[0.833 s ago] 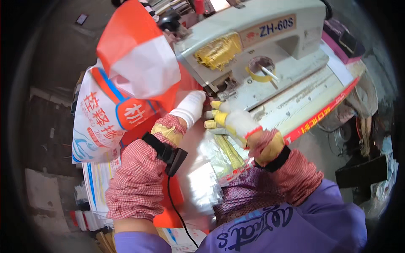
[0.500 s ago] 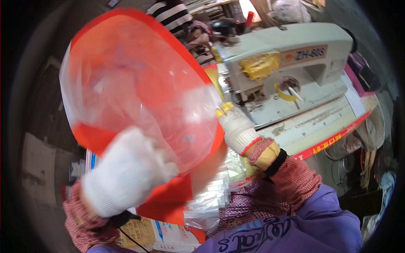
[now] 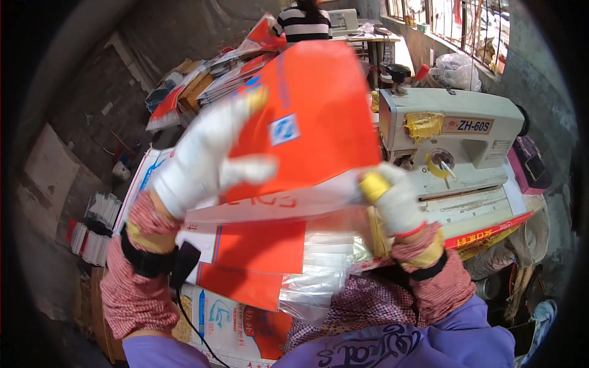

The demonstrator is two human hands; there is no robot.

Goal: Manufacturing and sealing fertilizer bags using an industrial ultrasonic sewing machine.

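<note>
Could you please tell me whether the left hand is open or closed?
Open: the left hand shows thumb and fingers spread apart, in front of the orange-red bag.

Barred window [image 3: 472, 24] upper right, bright daylight coming through. Grey patchy wall [image 3: 543, 80] right of it. Pale-topped desk [image 3: 402, 52] toward the back. Left side dimmer: dark floor [image 3: 73, 116], bits scattered, pale flat panel [image 3: 52, 178] near left edge.

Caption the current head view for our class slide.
Gloved left hand over an orange bag, right hand holding its edge, sewing machine alongside.
</note>
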